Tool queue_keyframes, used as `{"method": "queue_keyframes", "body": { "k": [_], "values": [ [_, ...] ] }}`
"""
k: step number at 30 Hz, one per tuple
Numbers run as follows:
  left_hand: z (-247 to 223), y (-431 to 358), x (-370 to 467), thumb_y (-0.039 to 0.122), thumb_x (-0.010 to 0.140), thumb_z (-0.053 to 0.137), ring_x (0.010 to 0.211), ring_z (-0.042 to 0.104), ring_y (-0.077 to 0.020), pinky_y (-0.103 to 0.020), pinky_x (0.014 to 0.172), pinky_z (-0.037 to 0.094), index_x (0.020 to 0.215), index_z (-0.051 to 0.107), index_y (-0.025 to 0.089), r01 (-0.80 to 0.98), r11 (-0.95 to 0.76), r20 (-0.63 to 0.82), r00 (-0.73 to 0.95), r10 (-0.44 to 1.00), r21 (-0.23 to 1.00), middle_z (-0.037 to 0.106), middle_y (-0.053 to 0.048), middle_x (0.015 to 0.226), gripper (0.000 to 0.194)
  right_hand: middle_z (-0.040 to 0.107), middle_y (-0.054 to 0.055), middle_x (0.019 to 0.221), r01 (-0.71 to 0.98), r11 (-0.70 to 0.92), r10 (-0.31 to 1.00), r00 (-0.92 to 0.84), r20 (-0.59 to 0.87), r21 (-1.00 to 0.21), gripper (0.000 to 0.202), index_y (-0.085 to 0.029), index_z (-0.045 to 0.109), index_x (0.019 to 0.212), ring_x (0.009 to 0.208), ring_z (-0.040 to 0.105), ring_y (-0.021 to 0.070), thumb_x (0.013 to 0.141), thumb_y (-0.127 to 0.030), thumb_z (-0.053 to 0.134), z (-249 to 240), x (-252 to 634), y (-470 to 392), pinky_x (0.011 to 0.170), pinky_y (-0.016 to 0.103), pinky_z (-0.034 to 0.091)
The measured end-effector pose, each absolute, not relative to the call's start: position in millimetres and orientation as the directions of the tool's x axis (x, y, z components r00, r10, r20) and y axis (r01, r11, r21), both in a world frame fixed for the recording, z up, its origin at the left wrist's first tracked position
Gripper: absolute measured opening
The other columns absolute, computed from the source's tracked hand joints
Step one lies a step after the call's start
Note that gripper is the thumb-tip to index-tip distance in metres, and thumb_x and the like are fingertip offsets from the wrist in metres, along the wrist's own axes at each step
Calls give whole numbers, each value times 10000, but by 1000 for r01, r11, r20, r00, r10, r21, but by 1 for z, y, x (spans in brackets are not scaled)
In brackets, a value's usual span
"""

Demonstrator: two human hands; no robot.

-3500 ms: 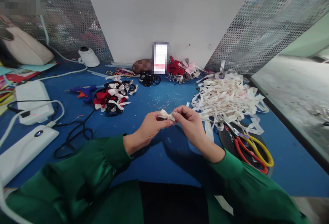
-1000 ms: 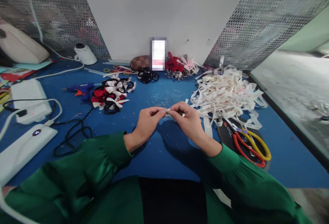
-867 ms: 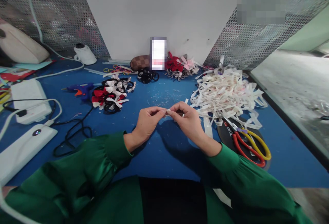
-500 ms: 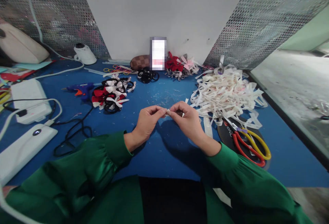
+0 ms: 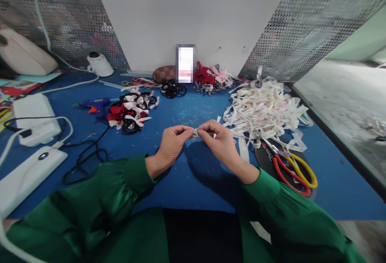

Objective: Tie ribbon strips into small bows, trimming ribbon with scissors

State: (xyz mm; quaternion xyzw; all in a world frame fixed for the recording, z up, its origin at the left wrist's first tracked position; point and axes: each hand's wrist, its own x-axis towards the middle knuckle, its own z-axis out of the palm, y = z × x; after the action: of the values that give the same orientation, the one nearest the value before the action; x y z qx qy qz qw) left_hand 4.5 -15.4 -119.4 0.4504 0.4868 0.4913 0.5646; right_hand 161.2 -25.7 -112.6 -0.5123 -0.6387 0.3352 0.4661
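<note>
Above the middle of the blue table, my left hand (image 5: 173,143) and my right hand (image 5: 219,140) meet fingertip to fingertip. Both pinch a small piece of white ribbon (image 5: 195,132) between thumb and forefinger. Most of the ribbon is hidden by the fingers; a pale bit also shows beneath my right fingers. A heap of white ribbon strips (image 5: 265,108) lies beyond my right hand. Left of my left hand sits a pile of black hair ties with red and white bows (image 5: 131,110).
Red-and-yellow scissors (image 5: 294,170) lie on a black disc at right. A blue glue gun (image 5: 96,106), a power bank (image 5: 33,174) and cables occupy the left. At the back stand a phone (image 5: 185,64), a checkered case (image 5: 164,74) and more bows (image 5: 208,76).
The fingertips have shifted slightly, and a little more of the white ribbon shows between them. Everything else stays in place.
</note>
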Motion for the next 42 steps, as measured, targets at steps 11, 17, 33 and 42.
{"method": "queue_keyframes", "body": {
  "k": [11,17,33,42],
  "values": [
    [-121,-16,4,269,698,760,715,623,-160,-304,756,488,712,773,187,-108,114,-106,75,992,988,727,-24,715,84,616,14,770,333,211,977,-37,210,-919,69,-203,626,756,679,576,142,814,-241,633,-114,160,-26,627,278,464],
    [-121,-16,4,258,701,756,728,633,-159,-302,767,489,716,767,189,-89,84,-79,65,995,993,736,-18,737,71,614,1,737,281,154,988,-40,149,-947,103,-196,640,752,654,548,133,819,-273,633,-112,160,-26,612,274,437],
    [-122,-16,3,259,701,758,728,650,-169,-314,765,510,708,777,207,-67,73,-69,59,996,995,755,-17,742,56,620,4,740,330,169,985,-24,171,-929,114,-193,663,736,662,543,137,823,-259,631,-111,161,-26,620,280,426],
    [-122,-16,3,259,698,748,721,653,-173,-313,750,518,703,776,208,-46,71,-68,68,995,996,755,-18,735,58,613,-2,719,335,168,985,-31,168,-927,123,-198,655,718,653,540,136,825,-238,610,-111,162,-26,609,283,411]
  ]
}}
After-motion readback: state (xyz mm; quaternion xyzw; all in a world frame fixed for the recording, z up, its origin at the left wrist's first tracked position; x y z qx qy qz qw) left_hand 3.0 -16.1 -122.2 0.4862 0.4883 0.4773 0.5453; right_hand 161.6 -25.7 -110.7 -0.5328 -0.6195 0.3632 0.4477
